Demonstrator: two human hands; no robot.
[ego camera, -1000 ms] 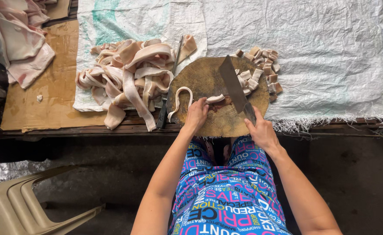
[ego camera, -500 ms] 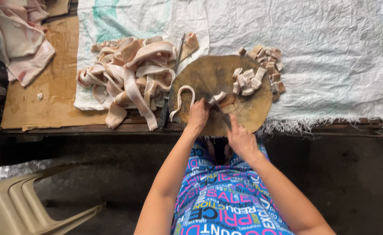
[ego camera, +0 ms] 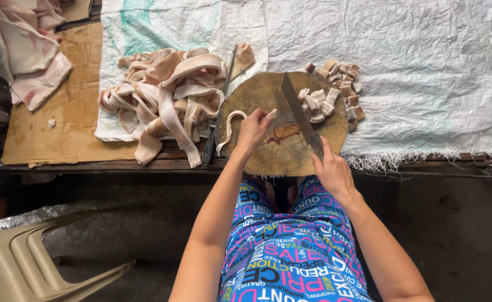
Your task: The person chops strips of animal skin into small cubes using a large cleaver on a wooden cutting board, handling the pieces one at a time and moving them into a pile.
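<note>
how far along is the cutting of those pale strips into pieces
Done: a heap of small cut pieces lies at the far right edge of the round wooden block. In hand: the left hand pins one long strip on the block, while the right hand holds the knife. Left: a much larger pile of uncut strips on the white sack, so most remains.

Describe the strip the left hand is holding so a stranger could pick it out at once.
Find the round wooden chopping block at the table's near edge. On its left part the left hand pins one pale strip that curls in a loop over the block's left rim. Unlike the heaped strips on the white sack, it lies alone; unlike the small cut pieces, it is long.
</note>
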